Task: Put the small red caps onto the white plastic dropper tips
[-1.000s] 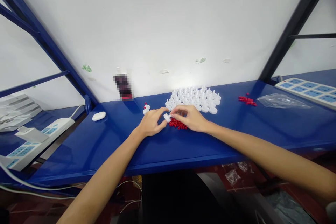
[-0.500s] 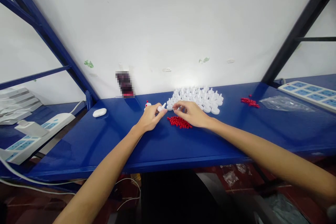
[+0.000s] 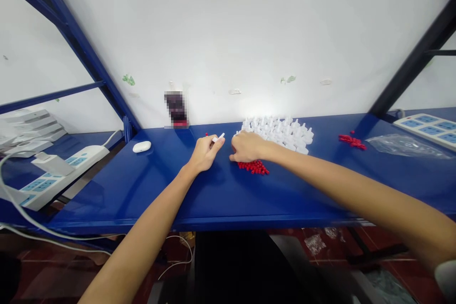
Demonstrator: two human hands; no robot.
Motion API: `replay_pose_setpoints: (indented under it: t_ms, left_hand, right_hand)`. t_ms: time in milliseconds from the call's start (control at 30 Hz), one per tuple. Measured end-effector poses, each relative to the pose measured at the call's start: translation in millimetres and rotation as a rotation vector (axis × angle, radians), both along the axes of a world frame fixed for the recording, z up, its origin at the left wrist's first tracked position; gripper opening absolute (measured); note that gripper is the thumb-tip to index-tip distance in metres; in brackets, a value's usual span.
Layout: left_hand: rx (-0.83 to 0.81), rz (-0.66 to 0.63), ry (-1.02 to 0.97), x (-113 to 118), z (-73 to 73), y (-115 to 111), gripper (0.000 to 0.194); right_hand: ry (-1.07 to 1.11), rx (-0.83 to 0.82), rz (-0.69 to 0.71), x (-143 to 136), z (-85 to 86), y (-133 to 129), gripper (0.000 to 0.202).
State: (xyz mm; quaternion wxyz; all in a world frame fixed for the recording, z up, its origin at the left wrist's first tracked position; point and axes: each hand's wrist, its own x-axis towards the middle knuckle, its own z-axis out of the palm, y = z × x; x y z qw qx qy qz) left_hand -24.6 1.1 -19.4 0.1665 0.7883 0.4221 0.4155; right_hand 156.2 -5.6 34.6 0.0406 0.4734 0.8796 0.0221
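My left hand (image 3: 204, 153) is closed on a small white nozzle bottle (image 3: 220, 137), its thin tip pointing up to the right and its body mostly covered by the fingers. My right hand (image 3: 247, 146) reaches down at the left edge of a pile of small red caps (image 3: 255, 168). Its fingers are curled together, and what lies between the fingertips is hidden. Just behind the right hand stand many white nozzle bottles (image 3: 281, 132) in a close group. A bit of red (image 3: 206, 134) shows behind the left hand, mostly hidden by it.
A white earbud case (image 3: 141, 147) lies on the blue table (image 3: 160, 190) at left. To the right are a smaller heap of red caps (image 3: 352, 141) and a clear plastic bag (image 3: 406, 145). Power strips (image 3: 76, 166) and a white cable (image 3: 21, 216) are at the left side.
My right hand has moved down to the red caps, its fingers curling. The left hand still holds the white bottle, now turned slightly. The whole view has shifted a little.
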Motion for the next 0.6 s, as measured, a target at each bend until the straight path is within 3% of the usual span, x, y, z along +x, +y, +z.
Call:
replay_pose_setpoints:
  t_ms: [167,300,500,600]
  left_hand:
    - [0.097,0.074,0.079,-4,2.0,0,0.048]
    - [0.111,0.086,0.096,-5,4.5,-1,0.047]
    - [0.043,-0.137,0.292,6,1.9,-8,0.044]
    - [0.047,-0.176,0.356,13,1.9,-12,0.043]
  right_hand:
    - [0.149,-0.027,0.041,-1,-9.8,15,0.012]
    - [0.385,-0.021,0.070,8,-10.6,24,0.018]
    - [0.758,0.079,0.217,40,-12.9,19,0.013]
    - [0.911,0.107,0.249,50,-18.3,10,0.014]
